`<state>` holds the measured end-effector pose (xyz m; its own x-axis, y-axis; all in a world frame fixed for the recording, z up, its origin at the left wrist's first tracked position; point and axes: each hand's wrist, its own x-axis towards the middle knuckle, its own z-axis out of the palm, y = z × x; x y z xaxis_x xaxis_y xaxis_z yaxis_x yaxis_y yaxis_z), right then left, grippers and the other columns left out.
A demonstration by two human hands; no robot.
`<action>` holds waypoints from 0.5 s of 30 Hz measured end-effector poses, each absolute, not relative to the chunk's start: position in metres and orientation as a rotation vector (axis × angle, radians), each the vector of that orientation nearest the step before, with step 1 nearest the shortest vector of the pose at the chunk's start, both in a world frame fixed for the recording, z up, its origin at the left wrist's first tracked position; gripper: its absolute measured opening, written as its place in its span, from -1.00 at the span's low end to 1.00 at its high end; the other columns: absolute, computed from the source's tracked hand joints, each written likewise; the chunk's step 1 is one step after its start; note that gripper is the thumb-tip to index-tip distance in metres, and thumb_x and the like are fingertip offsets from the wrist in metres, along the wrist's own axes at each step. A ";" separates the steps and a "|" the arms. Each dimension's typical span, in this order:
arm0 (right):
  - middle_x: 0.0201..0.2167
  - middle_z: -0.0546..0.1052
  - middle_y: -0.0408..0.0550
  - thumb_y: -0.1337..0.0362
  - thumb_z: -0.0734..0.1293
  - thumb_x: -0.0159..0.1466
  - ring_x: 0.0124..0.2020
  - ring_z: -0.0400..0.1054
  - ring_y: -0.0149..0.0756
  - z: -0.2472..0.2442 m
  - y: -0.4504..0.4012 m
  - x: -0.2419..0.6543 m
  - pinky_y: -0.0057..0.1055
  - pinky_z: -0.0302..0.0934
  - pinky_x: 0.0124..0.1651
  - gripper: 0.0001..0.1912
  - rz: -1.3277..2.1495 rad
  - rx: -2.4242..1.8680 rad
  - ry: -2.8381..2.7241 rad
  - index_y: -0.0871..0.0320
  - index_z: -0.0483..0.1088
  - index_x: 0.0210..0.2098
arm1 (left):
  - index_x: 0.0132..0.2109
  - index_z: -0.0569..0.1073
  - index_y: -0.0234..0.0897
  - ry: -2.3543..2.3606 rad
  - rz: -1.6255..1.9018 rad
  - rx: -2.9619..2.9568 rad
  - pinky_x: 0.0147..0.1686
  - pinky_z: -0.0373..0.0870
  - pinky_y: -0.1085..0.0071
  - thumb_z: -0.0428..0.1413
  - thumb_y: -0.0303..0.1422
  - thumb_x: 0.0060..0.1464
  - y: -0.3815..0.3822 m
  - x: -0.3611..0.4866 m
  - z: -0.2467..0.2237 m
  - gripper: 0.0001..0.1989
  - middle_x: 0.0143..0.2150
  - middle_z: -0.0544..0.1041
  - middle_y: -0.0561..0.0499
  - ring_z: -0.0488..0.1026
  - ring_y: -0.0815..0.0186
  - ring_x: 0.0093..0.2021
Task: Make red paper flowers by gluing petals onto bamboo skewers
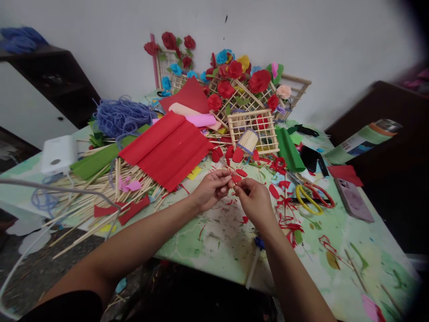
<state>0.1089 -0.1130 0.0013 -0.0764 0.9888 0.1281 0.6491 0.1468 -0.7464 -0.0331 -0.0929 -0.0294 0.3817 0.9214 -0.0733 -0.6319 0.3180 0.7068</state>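
Observation:
My left hand (217,188) and my right hand (253,197) meet over the middle of the table, fingertips pinched together. Between them shows a small bit of red, too small to name for certain. Just beyond the fingers lie red paper petals (237,155) and red scraps. A wide sheet of red crepe paper (167,150) lies to the left of my hands, on top of thin wooden sticks (134,179). Scissors (309,199) with yellow and red handles rest to the right of my right hand.
Stick lattices (264,129) with paper roses (259,81) stand against the wall. Blue-purple yarn (122,117) is heaped at the left, near a white box (59,153). A green bottle (363,141) and a phone (353,200) are at the right. A glue gun (258,243) lies by my right forearm.

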 end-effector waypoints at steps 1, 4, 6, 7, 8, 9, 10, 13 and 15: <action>-0.60 0.45 -0.14 0.28 0.26 0.14 -0.58 0.24 -0.39 0.002 -0.113 0.109 -0.47 0.03 -0.48 -0.87 0.689 -1.570 -1.798 0.18 0.38 -0.50 | -0.21 0.47 -0.39 0.528 1.092 0.657 -0.65 -0.05 0.65 0.19 -0.44 -0.02 -0.093 -0.033 -0.029 -0.82 -0.52 0.40 0.07 0.14 0.63 -0.65; -0.61 0.44 -0.14 0.28 0.26 0.14 -0.59 0.23 -0.40 0.003 -0.114 0.109 -0.47 0.03 -0.50 -0.87 0.697 -1.564 -1.793 0.17 0.37 -0.50 | -0.22 0.48 -0.39 0.543 1.104 0.669 -0.65 -0.05 0.65 0.20 -0.43 -0.03 -0.093 -0.033 -0.029 -0.82 -0.51 0.41 0.06 0.15 0.63 -0.65; -0.61 0.44 -0.14 0.28 0.26 0.13 -0.59 0.24 -0.39 0.002 -0.114 0.109 -0.47 0.04 -0.50 -0.88 0.706 -1.556 -1.787 0.17 0.36 -0.50 | -0.22 0.49 -0.40 0.557 1.113 0.667 -0.65 -0.06 0.64 0.20 -0.42 -0.04 -0.092 -0.033 -0.030 -0.81 -0.51 0.42 0.06 0.15 0.63 -0.65; -0.61 0.44 -0.14 0.28 0.26 0.13 -0.59 0.24 -0.39 0.002 -0.115 0.109 -0.47 0.04 -0.49 -0.88 0.713 -1.554 -1.784 0.17 0.36 -0.50 | -0.22 0.49 -0.40 0.564 1.118 0.666 -0.65 -0.06 0.64 0.20 -0.42 -0.04 -0.091 -0.033 -0.030 -0.81 -0.51 0.42 0.06 0.14 0.63 -0.65; -0.60 0.45 -0.13 0.28 0.26 0.13 -0.58 0.25 -0.39 0.001 -0.115 0.110 -0.47 0.05 -0.49 -0.88 0.722 -1.551 -1.780 0.17 0.36 -0.49 | -0.21 0.49 -0.40 0.572 1.122 0.664 -0.65 -0.07 0.64 0.20 -0.42 -0.04 -0.091 -0.033 -0.031 -0.80 -0.51 0.41 0.06 0.14 0.63 -0.65; -0.60 0.45 -0.13 0.28 0.26 0.13 -0.58 0.26 -0.38 0.001 -0.115 0.110 -0.46 0.06 -0.49 -0.88 0.731 -1.550 -1.776 0.17 0.37 -0.49 | -0.21 0.49 -0.40 0.579 1.127 0.664 -0.65 -0.07 0.64 0.20 -0.42 -0.04 -0.090 -0.033 -0.032 -0.80 -0.51 0.41 0.06 0.14 0.63 -0.65; -0.59 0.46 -0.13 0.27 0.26 0.13 -0.58 0.26 -0.38 0.001 -0.115 0.110 -0.46 0.06 -0.49 -0.88 0.739 -1.551 -1.770 0.17 0.37 -0.48 | -0.21 0.49 -0.40 0.587 1.130 0.665 -0.65 -0.07 0.64 0.20 -0.42 -0.04 -0.090 -0.033 -0.032 -0.79 -0.51 0.42 0.06 0.14 0.63 -0.65; -0.57 0.47 -0.11 0.23 0.28 0.13 -0.56 0.28 -0.37 0.001 -0.114 0.110 -0.45 0.10 -0.47 -0.86 0.777 -1.554 -1.725 0.18 0.39 -0.46 | -0.21 0.49 -0.40 0.604 1.136 0.659 -0.66 -0.08 0.64 0.21 -0.42 -0.05 -0.090 -0.033 -0.032 -0.79 -0.52 0.42 0.06 0.13 0.63 -0.66; -0.55 0.48 -0.09 0.19 0.29 0.12 -0.55 0.29 -0.36 0.001 -0.113 0.109 -0.44 0.12 -0.47 -0.82 0.839 -1.542 -1.685 0.19 0.41 -0.43 | -0.22 0.49 -0.40 0.602 1.130 0.653 -0.66 -0.08 0.64 0.21 -0.42 -0.06 -0.091 -0.032 -0.032 -0.79 -0.53 0.41 0.07 0.11 0.64 -0.68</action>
<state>0.1094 -0.1131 0.0011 -0.0525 0.9964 0.0661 0.5480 0.0841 -0.8322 -0.0324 -0.0913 -0.0324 0.3123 0.9441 -0.1054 -0.6143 0.2853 0.7357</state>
